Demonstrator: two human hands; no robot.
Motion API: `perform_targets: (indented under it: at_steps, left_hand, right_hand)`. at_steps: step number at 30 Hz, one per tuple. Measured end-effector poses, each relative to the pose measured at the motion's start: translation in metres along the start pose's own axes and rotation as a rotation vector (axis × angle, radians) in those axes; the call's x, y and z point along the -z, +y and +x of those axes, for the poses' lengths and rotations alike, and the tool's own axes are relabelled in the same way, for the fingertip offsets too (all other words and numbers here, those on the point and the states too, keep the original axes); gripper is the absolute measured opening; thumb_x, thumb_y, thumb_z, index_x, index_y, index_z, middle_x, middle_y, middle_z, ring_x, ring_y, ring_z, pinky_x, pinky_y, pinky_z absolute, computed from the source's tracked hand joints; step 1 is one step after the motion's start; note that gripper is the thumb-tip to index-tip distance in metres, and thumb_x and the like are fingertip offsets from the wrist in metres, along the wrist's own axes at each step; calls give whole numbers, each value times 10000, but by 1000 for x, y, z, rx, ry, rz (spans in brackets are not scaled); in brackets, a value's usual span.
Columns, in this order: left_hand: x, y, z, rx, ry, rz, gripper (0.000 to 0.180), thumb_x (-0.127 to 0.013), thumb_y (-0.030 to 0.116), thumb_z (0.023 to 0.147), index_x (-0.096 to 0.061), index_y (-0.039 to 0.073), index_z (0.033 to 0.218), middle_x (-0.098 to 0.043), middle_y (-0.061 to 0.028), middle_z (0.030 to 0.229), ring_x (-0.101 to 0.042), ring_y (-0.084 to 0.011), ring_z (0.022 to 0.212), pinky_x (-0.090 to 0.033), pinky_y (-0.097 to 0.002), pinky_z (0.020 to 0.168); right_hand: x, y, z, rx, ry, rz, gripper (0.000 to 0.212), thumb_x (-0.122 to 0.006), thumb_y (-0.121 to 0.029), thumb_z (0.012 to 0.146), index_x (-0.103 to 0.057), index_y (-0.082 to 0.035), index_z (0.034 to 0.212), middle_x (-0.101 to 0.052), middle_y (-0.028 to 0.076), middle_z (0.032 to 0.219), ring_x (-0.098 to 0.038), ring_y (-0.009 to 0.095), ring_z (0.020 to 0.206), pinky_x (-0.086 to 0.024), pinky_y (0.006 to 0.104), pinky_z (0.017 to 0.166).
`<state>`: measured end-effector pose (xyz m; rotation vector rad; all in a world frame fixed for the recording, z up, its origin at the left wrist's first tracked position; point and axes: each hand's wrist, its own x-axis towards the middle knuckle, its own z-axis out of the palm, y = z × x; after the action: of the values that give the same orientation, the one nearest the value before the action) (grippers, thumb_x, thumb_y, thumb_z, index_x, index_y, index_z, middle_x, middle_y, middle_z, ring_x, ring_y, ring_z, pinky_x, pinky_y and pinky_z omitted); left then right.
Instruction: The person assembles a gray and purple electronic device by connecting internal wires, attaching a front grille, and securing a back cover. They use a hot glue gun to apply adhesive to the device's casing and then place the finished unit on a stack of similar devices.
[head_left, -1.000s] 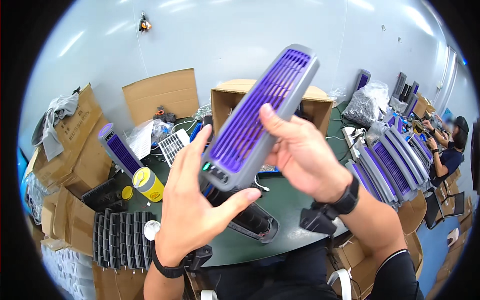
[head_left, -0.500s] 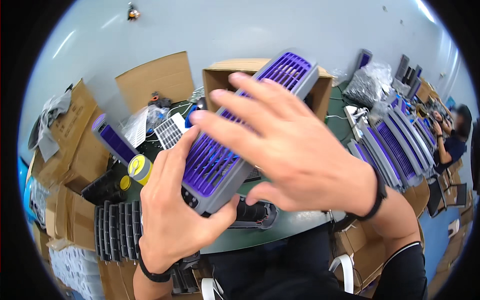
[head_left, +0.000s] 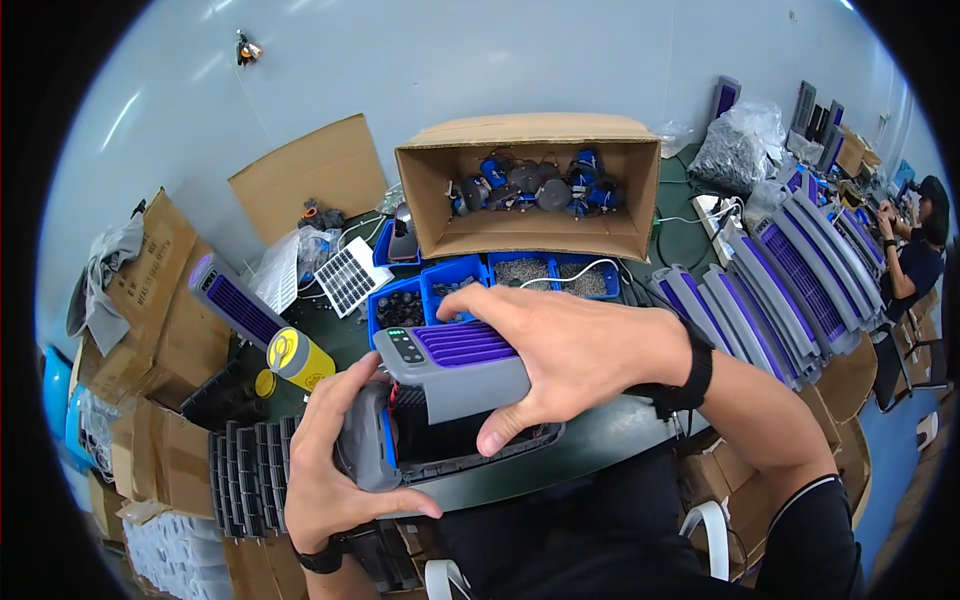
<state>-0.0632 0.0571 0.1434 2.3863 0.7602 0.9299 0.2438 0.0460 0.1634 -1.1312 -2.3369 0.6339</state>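
My right hand (head_left: 590,345) is closed over a grey cover with a purple slatted grille (head_left: 468,345). At the cover's left end a small black panel shows green lights. Beneath it lies an open dark grey housing (head_left: 372,440), with dark parts inside. My left hand (head_left: 335,460) wraps round the left end of this housing, thumb along the near side. The cover is held tilted just above the housing, and its left end is close to my left fingertips. My right palm hides the cover's far end.
Blue bins (head_left: 450,280) of small parts stand beyond my hands, before a cardboard box (head_left: 530,240) of motors. At left are a yellow can (head_left: 300,360) and black slatted parts (head_left: 245,480). Finished-looking grey and purple units (head_left: 770,290) crowd the right, where another person (head_left: 915,230) sits.
The grille cover has come down from in front of the box to the housing and turned its panel end to the left. My left hand has moved from the cover to the housing.
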Motion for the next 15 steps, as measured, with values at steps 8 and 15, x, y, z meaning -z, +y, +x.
perform_targets:
  at_steps: [8, 15]
  left_hand:
    - [-1, -28, -13, 134, 81, -232, 1422, -1054, 549, 331, -522, -20, 1520, -649, -157, 1366, -644, -254, 1247, -508, -405, 1095]
    - [-4, -29, -11, 178, 127, -309, 1459, -1051, 549, 340, -478, -14, 1557, -617, -158, 1427, -631, -240, 1266, -499, -391, 1108]
  right_hand:
    - [-42, 28, 15, -35, -21, 7, 1053, -857, -684, 765, -503, 39, 1444, -630, 251, 1179, -629, 427, 1128, -513, 491, 982]
    - [-59, 37, 19, 54, 32, -80, 1079, -864, -678, 747, -499, 27, 1478, -633, 230, 1148, -623, 415, 1105, -499, 487, 971]
